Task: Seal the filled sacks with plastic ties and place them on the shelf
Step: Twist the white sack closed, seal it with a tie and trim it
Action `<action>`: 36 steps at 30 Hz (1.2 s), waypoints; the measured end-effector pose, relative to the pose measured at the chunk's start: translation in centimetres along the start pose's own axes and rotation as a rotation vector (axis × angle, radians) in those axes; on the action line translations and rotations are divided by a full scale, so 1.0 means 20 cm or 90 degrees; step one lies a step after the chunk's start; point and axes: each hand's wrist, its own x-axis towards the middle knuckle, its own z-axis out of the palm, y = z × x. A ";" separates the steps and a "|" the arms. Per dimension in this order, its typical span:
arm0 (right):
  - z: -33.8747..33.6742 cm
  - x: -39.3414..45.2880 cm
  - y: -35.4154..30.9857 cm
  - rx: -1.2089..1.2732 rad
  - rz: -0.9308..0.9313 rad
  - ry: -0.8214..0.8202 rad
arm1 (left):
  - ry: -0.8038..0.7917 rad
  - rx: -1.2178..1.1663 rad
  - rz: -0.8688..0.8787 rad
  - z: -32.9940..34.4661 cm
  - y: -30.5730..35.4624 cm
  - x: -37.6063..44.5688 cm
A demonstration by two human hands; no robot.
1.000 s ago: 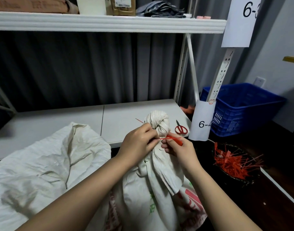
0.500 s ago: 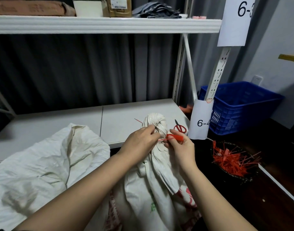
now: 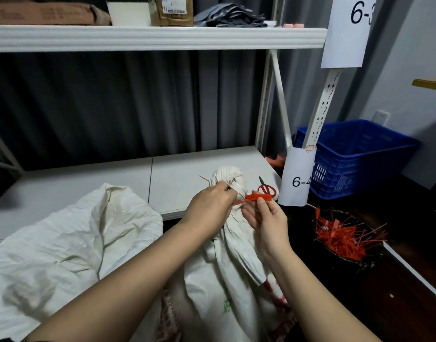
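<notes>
A filled white woven sack point(image 3: 227, 280) stands in front of me, its gathered neck point(image 3: 228, 176) bunched into a knob. My left hand point(image 3: 209, 206) grips the neck from the left. A red plastic tie point(image 3: 255, 197) runs round the neck; my right hand point(image 3: 264, 218) pinches its flat red tag end just right of the neck. The tie's thin tail pokes out behind my left hand. The white lower shelf point(image 3: 182, 176) lies just behind the sack.
Another white sack point(image 3: 63, 245) lies slumped on the shelf's front left. Red-handled scissors point(image 3: 266, 188) rest on the shelf by the post labelled 6-4 point(image 3: 299, 178). A dark tray of red ties point(image 3: 343, 235) sits at right, a blue crate point(image 3: 355, 154) behind it.
My right hand has shifted the red tag slightly up and right along the neck. My left hand keeps its grip on the neck.
</notes>
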 end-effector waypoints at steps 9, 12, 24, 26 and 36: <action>0.00 0.01 0.01 -0.007 -0.009 0.029 | -0.006 0.012 -0.030 0.00 0.04 0.02; 0.00 0.01 0.01 0.013 0.000 0.038 | -0.004 0.016 -0.027 -0.01 0.06 0.01; -0.01 0.02 0.01 0.017 -0.015 0.059 | 0.159 -0.052 0.101 0.07 0.06 -0.03; 0.00 0.02 0.00 0.013 -0.019 0.054 | 0.166 -0.054 0.121 0.08 0.05 -0.03; -0.01 0.03 0.00 0.041 -0.009 0.038 | 0.240 0.039 0.264 0.02 0.04 -0.04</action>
